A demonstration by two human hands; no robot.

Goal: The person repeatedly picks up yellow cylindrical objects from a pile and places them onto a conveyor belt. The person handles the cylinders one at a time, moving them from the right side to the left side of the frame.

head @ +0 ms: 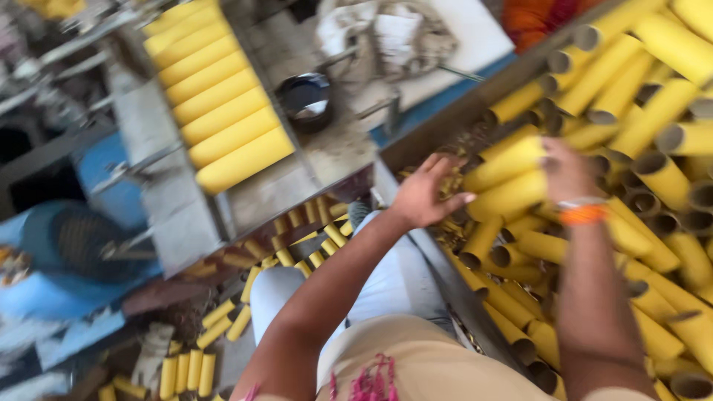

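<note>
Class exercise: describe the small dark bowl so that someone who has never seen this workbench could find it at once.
Start at the neat row of yellow tubes lying side by side on the grey bench, upper left. Just right of that row, near its far end, sits the bowl. It is the only round, black, shiny thing there; everything beside it is yellow or grey.

The person has bare forearms and wears a tan short-sleeved shirt with pink stitching (371,382), pale blue trousers (386,278), and an orange thread band (583,214) on the right wrist.

Both hands (497,182) apparently grip two yellow tubes (506,182) over bin (434,137).
</note>
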